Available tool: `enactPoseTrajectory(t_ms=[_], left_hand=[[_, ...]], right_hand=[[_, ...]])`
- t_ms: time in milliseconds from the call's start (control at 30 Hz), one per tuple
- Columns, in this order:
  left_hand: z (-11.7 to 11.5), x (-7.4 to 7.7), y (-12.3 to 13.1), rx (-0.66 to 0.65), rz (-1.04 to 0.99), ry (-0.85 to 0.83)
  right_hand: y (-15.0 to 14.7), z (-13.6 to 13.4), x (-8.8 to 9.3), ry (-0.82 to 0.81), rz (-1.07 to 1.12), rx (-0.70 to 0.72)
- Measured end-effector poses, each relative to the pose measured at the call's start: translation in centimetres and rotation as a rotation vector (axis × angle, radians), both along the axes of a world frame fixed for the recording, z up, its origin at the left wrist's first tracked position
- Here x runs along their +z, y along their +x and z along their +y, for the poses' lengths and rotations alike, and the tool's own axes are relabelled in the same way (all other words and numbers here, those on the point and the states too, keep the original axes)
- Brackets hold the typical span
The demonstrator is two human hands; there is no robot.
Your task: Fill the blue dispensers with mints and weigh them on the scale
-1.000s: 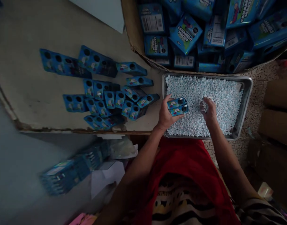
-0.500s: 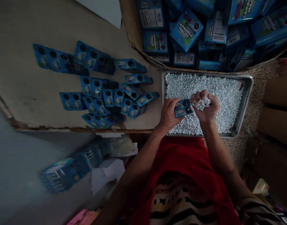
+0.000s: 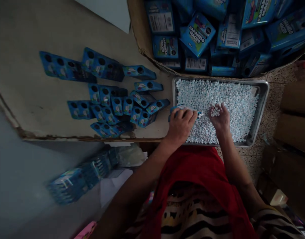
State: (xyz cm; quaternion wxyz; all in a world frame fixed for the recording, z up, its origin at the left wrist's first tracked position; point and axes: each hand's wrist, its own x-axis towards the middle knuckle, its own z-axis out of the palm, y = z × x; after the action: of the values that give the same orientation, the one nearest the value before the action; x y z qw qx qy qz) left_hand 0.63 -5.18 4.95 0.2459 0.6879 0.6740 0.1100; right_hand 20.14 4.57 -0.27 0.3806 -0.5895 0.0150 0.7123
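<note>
Head cam, the only view here: your left hand (image 3: 180,126) is clamped on a blue carton (image 3: 178,107), palm down over the left part of the metal tray (image 3: 261,113). The carton's tipped on its side, one end toward your right hand (image 3: 221,121), with a few white bits by that end. Your fingers cover most of it, so I can't tell if you've got one carton or two in there.

Your right hand is just to the right, cupped loosely around a small bunch of candies (image 3: 215,110), over the pale candy layer (image 3: 237,99) that covers most of the tray. Hands are near each other but apart.

Left of the tray, you've got a bunch of small blue boxes (image 3: 117,105) on the table (image 3: 23,43), round dark spots on their ends. Past the tray there's a big cardboard box (image 3: 140,35) full of blue "Caramelo Macizo" packs (image 3: 198,35).
</note>
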Motion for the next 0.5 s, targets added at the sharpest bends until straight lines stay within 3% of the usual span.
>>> enactPoseTrajectory(t_ms=[67, 200, 300, 400, 500], left_hand=[[-0.3, -0.9, 0.0, 0.057, -0.062, 0.021], [-1.0, -3.6, -0.3, 0.205, -0.226, 0.076], [-1.2, -5.1, -0.9, 0.276, -0.353, 0.114], [-1.1, -5.4, -1.7, 0.279, -0.475, 0.154], [-0.7, -4.3, -2.8, 0.328, -0.514, 0.203]], right_hand=[[1.5, -1.1, 0.8, 0.098, -0.154, 0.081], [3.3, -2.9, 2.1, 0.316, -0.557, 0.488], [3.9, -2.9, 2.0, 0.423, -0.816, 0.668], [4.2, -2.5, 1.2, 0.449, -0.876, 0.747], [4.7, -2.3, 0.8, 0.481, -0.902, 0.851]])
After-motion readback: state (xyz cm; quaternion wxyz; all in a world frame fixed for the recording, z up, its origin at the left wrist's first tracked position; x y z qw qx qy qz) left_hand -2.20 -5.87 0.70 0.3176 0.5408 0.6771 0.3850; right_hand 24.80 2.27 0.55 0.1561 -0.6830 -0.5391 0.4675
